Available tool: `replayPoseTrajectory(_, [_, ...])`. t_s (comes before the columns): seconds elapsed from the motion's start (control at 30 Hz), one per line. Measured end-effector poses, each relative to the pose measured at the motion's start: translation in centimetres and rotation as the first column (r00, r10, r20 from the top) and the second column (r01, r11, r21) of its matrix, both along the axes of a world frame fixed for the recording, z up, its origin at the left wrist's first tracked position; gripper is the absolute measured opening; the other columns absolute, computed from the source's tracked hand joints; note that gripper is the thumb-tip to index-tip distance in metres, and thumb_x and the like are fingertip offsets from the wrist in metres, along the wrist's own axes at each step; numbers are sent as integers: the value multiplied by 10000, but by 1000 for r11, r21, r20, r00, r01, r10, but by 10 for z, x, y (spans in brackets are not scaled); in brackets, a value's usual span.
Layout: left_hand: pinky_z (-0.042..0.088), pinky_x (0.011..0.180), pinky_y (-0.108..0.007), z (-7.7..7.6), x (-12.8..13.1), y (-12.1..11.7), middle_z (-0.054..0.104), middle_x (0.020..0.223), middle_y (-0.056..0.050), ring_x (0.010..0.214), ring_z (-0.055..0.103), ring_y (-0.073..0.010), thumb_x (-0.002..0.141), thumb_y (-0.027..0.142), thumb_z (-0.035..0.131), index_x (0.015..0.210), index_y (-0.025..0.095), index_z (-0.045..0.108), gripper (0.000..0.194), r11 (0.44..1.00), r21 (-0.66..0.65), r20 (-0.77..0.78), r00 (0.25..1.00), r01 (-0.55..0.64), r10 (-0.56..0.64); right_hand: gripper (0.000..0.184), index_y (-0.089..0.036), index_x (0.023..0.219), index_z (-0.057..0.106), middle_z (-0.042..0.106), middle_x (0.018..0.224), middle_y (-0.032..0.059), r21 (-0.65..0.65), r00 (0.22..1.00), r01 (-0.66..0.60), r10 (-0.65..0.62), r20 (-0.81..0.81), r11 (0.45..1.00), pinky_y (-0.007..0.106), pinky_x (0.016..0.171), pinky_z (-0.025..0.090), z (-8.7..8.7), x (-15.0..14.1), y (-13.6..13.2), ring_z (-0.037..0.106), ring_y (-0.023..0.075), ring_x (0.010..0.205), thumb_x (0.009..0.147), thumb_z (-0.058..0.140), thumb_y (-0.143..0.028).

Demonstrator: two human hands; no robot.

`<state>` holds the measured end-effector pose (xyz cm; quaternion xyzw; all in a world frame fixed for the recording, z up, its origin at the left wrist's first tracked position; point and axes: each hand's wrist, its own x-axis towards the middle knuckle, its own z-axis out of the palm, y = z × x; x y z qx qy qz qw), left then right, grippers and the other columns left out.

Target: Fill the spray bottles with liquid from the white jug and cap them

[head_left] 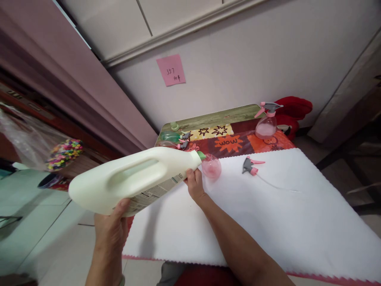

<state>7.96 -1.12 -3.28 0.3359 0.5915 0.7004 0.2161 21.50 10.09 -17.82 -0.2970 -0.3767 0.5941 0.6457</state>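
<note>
My left hand (111,222) grips the base end of a large white jug (133,178), which is tipped on its side with its neck pointing right. The jug's mouth meets a small green funnel set in an open pink spray bottle (212,167) on the white cloth (268,222). My right hand (195,183) is closed around the jug's neck by that bottle. A loose grey and pink spray head (250,165) with its thin tube lies on the cloth to the right.
A second pink spray bottle (267,123) with its head on stands at the table's far right. Two more spray bottles, one green (172,137), lie at the far left edge. A pink note (171,70) hangs on the wall. A red object (293,108) sits behind the table.
</note>
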Motion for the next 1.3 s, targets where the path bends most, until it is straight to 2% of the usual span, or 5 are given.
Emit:
replayPoseTrajectory(0.43, [608,932,-366,0,0,0,793,988,-64,1016,726,-267,518,288,962,1076,205,758,600,1000,1,3,1000,-28,28,489,-197,868,670,575,627,-1,7,1000,-3,3,-15,1000,267,567,512,-1,0,1,597,166,630,863,604,-681])
replayPoseTrajectory(0.57, [633,878,-378,0,-1,0,791,1025,-76,1009,730,-284,511,292,971,1094,212,755,626,1000,-8,20,1000,-24,24,490,-200,881,674,577,628,1,3,1000,4,-4,-7,1000,267,552,501,-1,0,1,589,166,618,863,601,-684])
replayPoseTrajectory(0.87, [630,898,-402,-1,-1,0,789,1062,-79,1022,733,-299,520,293,967,1133,217,738,658,1000,11,14,1000,4,-4,494,-192,907,674,569,635,-1,18,1000,-1,1,1,1000,272,563,498,0,1,0,570,160,612,876,589,-677])
replayPoseTrajectory(1.1, [633,800,-313,-2,-2,2,790,1035,-76,1001,726,-270,459,309,983,1080,188,748,675,999,21,-2,999,-40,41,502,-183,926,684,583,640,-4,-1,1000,-7,7,-10,1000,265,578,509,-2,0,1,580,158,626,864,605,-675])
replayPoseTrajectory(1.3, [634,751,-277,0,-1,1,787,1076,-85,950,734,-248,510,294,969,1055,194,755,595,999,38,-23,1000,0,1,490,-196,872,677,574,623,-4,-5,1000,-11,11,-20,1000,268,582,522,-4,-2,1,594,166,633,861,610,-681])
